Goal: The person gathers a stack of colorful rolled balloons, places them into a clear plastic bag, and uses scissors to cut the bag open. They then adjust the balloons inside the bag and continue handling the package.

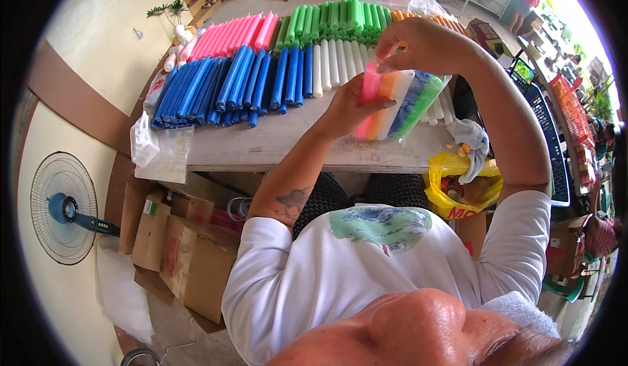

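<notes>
My left hand (351,103) is closed around the left side of a clear plastic bag of taper candles (400,106), with pink, orange, white, blue and green ones side by side. At the bag's upper left, my right hand (412,47) bends down with its thumb and fingertips close together; whether they pinch the plastic I cannot tell. Behind and left lie rows of blue candles (245,81), white candles (336,64), pink candles (228,35) and stacked green candles (338,17). Orange candles (444,22) show partly behind my right hand.
Clear plastic bags (164,150) hang over the table's (274,152) front left edge. A cloth (468,143) and a yellow plastic bag (463,165) are at the right corner. Cardboard boxes (196,263) and an electric fan (64,206) stand left. A blue crate (544,135) and a person (527,5) are right.
</notes>
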The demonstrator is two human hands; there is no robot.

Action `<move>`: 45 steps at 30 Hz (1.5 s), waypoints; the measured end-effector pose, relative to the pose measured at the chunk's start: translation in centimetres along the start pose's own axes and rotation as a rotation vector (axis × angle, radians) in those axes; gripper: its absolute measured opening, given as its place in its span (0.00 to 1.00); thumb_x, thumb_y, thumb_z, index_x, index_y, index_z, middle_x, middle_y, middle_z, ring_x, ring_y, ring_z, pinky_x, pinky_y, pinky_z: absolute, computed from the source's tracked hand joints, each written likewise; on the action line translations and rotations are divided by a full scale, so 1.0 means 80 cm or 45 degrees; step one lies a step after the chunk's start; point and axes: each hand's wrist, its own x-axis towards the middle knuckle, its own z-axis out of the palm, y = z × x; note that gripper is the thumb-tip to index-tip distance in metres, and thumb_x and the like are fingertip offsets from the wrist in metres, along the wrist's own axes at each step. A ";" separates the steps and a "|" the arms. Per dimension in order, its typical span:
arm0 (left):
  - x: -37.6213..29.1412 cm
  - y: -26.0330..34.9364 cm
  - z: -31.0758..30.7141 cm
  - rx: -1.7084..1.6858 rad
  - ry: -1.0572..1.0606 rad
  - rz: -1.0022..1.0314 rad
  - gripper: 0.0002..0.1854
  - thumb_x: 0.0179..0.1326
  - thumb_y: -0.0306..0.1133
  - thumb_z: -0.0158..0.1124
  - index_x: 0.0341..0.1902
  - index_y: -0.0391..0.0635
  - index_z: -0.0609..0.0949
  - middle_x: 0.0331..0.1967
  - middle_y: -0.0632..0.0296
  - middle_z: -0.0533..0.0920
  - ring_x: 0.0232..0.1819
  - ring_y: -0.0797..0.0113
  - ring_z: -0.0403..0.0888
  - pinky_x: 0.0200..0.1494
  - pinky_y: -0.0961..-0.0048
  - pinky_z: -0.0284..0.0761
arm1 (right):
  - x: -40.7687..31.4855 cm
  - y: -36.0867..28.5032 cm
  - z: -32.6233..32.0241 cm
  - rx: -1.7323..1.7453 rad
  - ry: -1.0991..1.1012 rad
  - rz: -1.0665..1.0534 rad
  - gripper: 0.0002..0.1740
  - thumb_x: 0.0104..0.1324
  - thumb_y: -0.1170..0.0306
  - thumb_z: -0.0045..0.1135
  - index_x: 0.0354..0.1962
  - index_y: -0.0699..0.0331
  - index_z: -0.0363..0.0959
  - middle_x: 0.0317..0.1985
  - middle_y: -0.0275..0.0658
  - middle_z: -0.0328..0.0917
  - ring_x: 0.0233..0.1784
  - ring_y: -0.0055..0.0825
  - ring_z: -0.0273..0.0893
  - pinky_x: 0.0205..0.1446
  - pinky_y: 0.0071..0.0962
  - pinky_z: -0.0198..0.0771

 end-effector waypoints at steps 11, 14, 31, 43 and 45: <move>0.002 0.000 0.001 0.156 -0.007 0.087 0.24 0.60 0.28 0.66 0.60 0.42 0.70 0.47 0.67 0.78 0.48 0.79 0.74 0.52 0.75 0.72 | 0.008 0.009 0.023 -0.033 0.084 -0.057 0.16 0.56 0.64 0.65 0.37 0.68 0.77 0.41 0.42 0.79 0.46 0.32 0.77 0.53 0.29 0.70; 0.002 0.001 0.001 0.162 0.009 0.095 0.25 0.60 0.29 0.67 0.59 0.41 0.70 0.46 0.66 0.79 0.47 0.78 0.75 0.52 0.76 0.72 | 0.007 0.014 0.030 -0.001 0.133 -0.105 0.16 0.56 0.65 0.64 0.37 0.69 0.77 0.43 0.41 0.79 0.48 0.32 0.77 0.55 0.29 0.69; -0.004 0.010 0.006 0.370 -0.009 0.094 0.20 0.60 0.32 0.67 0.54 0.42 0.74 0.44 0.66 0.80 0.48 0.77 0.75 0.53 0.75 0.71 | -0.009 0.010 0.026 -0.015 0.024 -0.103 0.20 0.59 0.64 0.60 0.42 0.72 0.75 0.40 0.46 0.79 0.44 0.34 0.78 0.52 0.30 0.72; 0.000 0.002 0.010 0.496 0.024 0.241 0.26 0.61 0.32 0.66 0.60 0.39 0.69 0.47 0.57 0.79 0.49 0.70 0.76 0.53 0.72 0.72 | -0.004 0.011 0.028 -0.043 -0.039 -0.027 0.20 0.60 0.63 0.61 0.43 0.72 0.74 0.42 0.46 0.77 0.46 0.35 0.77 0.53 0.30 0.71; 0.000 0.005 0.008 0.503 -0.028 0.218 0.27 0.62 0.32 0.65 0.62 0.39 0.67 0.48 0.56 0.78 0.50 0.69 0.76 0.54 0.71 0.71 | -0.006 0.012 0.030 -0.031 -0.023 -0.041 0.21 0.61 0.62 0.60 0.43 0.72 0.74 0.42 0.47 0.77 0.46 0.36 0.77 0.53 0.31 0.70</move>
